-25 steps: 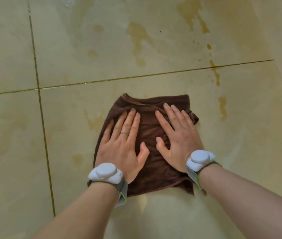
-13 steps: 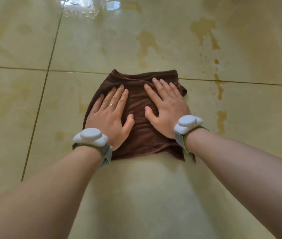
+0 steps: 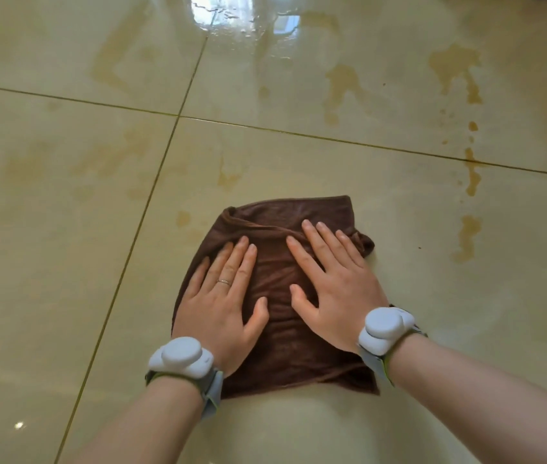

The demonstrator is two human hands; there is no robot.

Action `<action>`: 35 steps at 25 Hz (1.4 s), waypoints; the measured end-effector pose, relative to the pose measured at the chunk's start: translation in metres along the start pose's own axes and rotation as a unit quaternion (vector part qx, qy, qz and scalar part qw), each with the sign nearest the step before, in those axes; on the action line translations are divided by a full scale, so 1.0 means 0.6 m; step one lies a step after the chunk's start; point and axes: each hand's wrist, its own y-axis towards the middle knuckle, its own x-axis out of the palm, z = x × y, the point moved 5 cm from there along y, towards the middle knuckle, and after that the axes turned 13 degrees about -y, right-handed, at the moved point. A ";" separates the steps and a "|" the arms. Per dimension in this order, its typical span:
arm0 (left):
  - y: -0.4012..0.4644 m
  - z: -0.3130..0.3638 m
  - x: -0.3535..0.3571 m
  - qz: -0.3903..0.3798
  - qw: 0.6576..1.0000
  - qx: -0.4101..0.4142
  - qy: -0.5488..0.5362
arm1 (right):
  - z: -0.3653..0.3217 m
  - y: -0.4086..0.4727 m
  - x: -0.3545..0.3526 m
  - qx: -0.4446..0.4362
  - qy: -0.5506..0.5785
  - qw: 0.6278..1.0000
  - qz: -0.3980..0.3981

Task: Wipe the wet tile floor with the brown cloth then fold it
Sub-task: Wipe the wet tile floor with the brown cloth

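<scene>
No brand, label or writing can be read anywhere, not on the brown cloth [image 3: 278, 333] and not on the two pale wrist devices. The cloth lies flat on the tile floor [image 3: 64, 229] just below the middle of the view, a rumpled, roughly rectangular shape whose long axis runs from 6 o'clock to 12 o'clock, tilted slightly toward 1 o'clock. Its far edge has a rolled ridge, and a bunched corner sticks out at about 2 o'clock. The near edge sits between the two wrists.

The left hand [image 3: 221, 303] presses palm-down on the cloth's 8 o'clock part, fingers released and straight, pointing toward 1 o'clock, gripping nothing; a ring [image 3: 224, 281] shows on one finger. The right hand [image 3: 335, 289] lies flat on the 3 o'clock part, fingers spread and pointing toward 11 o'clock, also grasping nothing. The thumbs point toward each other, apart.

A left wrist device [image 3: 183, 358] and a right wrist device [image 3: 386, 326] are strapped on. Brownish wet stains [image 3: 469, 236] mark the floor from 1 to 3 o'clock, and a grout line [image 3: 151, 192] runs at 9 o'clock of the cloth
</scene>
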 end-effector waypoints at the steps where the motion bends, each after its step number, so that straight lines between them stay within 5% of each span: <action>1: 0.008 -0.001 0.000 -0.002 1.000 0.004 0.001 | 0.003 0.001 -0.001 -0.001 -0.003 1.000 0.003; 16: 0.299 -0.157 -0.068 0.068 0.995 -0.063 -0.022 | -0.010 0.376 0.029 0.011 -0.041 0.999 0.026; 21: 0.255 -0.168 -0.075 0.061 0.996 -0.061 -0.032 | -0.029 0.358 0.024 -0.007 -0.039 0.999 0.014; 30: 0.009 -0.246 -0.102 0.049 0.995 -0.084 -0.019 | -0.233 0.183 -0.001 -0.058 -0.009 0.998 -0.005; 35: 0.012 -0.280 -0.118 0.005 0.999 -0.031 -0.012 | -0.243 0.183 -0.001 -0.046 -0.010 0.999 -0.019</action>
